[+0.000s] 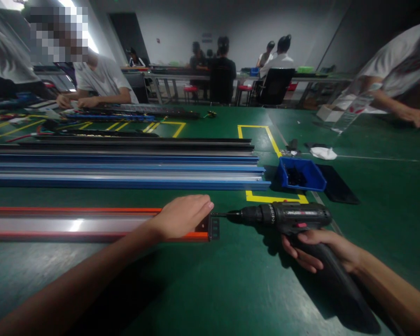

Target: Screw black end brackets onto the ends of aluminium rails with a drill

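An orange-edged metal profile [91, 225] lies along the green table, with a black end cap [214, 227] at its right end. My left hand [185, 215] lies over that end, fingers together and curled across the profile near the cap. In my right hand [322, 249] is a black cordless drill [283, 215], held by its handle and pointing left. The drill's long thin bit [224, 214] reaches the upper part of the end cap, close to my left fingertips. Whether a screw sits at its tip is hidden.
Several blue and black profiles [143, 175] lie behind the orange one. A blue bin [313, 175] holds small black parts, beside a dark flat slab [339, 184]. Farther back are a plastic bottle [353, 112] and white tissue [323, 153]. People sit or stand around the tables.
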`<action>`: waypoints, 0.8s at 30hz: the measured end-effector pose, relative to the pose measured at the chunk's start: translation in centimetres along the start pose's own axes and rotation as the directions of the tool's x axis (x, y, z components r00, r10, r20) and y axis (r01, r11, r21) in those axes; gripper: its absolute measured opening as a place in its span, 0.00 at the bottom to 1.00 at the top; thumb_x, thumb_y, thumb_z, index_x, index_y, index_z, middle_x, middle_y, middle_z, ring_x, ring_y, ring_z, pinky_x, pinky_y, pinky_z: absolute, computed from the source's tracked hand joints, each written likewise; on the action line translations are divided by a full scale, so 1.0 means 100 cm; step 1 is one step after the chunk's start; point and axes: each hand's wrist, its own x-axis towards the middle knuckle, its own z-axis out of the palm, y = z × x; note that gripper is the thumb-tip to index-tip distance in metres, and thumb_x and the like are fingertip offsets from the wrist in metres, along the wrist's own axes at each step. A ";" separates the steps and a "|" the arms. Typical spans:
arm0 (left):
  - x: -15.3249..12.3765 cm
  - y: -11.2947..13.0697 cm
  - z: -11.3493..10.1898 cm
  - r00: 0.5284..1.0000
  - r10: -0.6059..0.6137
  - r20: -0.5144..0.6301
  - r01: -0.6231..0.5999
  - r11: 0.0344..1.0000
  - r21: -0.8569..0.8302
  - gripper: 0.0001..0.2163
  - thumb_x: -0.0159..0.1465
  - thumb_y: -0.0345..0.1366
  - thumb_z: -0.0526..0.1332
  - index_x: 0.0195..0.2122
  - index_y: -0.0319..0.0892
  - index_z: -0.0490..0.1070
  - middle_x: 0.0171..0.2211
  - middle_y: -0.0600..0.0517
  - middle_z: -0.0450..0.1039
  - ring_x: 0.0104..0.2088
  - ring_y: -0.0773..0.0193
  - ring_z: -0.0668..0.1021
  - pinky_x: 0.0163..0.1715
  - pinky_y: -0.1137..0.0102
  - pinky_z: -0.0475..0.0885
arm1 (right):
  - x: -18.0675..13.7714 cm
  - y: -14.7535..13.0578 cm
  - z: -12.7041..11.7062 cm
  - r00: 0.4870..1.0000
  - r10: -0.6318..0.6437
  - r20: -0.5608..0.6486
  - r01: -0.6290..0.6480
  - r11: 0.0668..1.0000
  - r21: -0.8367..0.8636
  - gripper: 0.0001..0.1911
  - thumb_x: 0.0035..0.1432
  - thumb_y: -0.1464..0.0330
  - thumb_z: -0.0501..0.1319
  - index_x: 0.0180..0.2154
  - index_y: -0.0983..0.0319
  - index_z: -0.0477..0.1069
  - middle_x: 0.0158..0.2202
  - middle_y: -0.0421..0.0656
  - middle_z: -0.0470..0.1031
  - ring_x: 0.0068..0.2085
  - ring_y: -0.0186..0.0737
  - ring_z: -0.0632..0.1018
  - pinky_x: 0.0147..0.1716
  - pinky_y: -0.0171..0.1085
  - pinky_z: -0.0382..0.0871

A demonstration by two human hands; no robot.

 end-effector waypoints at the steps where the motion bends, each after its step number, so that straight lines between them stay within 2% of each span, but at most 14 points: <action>1: 0.000 0.000 0.000 1.000 0.003 0.000 -0.003 1.000 -0.003 0.21 0.76 0.47 0.38 0.36 0.44 0.64 0.36 0.50 0.72 0.35 0.59 0.74 0.36 0.64 0.64 | 0.000 0.000 0.000 1.000 -0.001 0.001 0.001 1.000 0.004 0.16 0.63 0.62 0.64 0.43 0.69 0.79 0.36 0.47 0.77 0.20 0.25 0.68 0.25 0.29 0.72; 9: 0.000 0.000 0.000 1.000 -0.015 0.021 0.016 1.000 -0.024 0.21 0.76 0.48 0.38 0.36 0.44 0.64 0.36 0.51 0.71 0.36 0.59 0.73 0.37 0.63 0.64 | 0.001 0.000 0.000 0.999 -0.012 0.032 0.012 1.000 0.020 0.16 0.64 0.63 0.63 0.44 0.71 0.79 0.35 0.48 0.77 0.21 0.25 0.68 0.26 0.30 0.72; 24: -0.001 -0.001 0.000 1.000 -0.011 0.024 0.012 0.999 -0.030 0.20 0.76 0.47 0.38 0.35 0.44 0.63 0.36 0.51 0.70 0.35 0.60 0.72 0.37 0.64 0.64 | 0.000 -0.001 0.002 1.000 0.009 -0.011 -0.009 1.000 0.015 0.15 0.64 0.64 0.63 0.42 0.70 0.79 0.34 0.46 0.77 0.20 0.24 0.68 0.24 0.28 0.72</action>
